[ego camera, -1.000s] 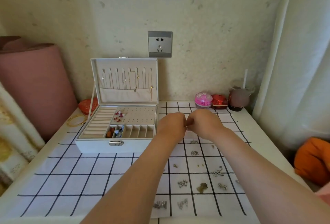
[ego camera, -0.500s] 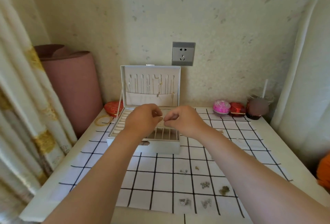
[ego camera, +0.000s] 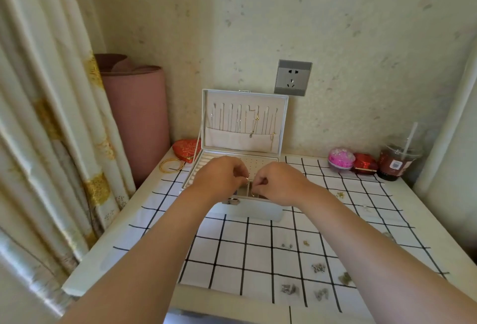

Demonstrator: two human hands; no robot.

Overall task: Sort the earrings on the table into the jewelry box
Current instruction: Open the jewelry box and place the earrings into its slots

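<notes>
Left hand and right hand both pinch one gold earring, hanging straight above the jewelry box front compartments, toward the worktop's far edge.

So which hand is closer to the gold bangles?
Left. The left hand is over the jewelry box, right of the bangles; the right hand, pinching an earring, is farther right.

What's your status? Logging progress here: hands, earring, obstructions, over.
Left hand and right hand pinching gold earring over open jewelry box. Loose earrings on cloth. Nothing blocking box.
</notes>
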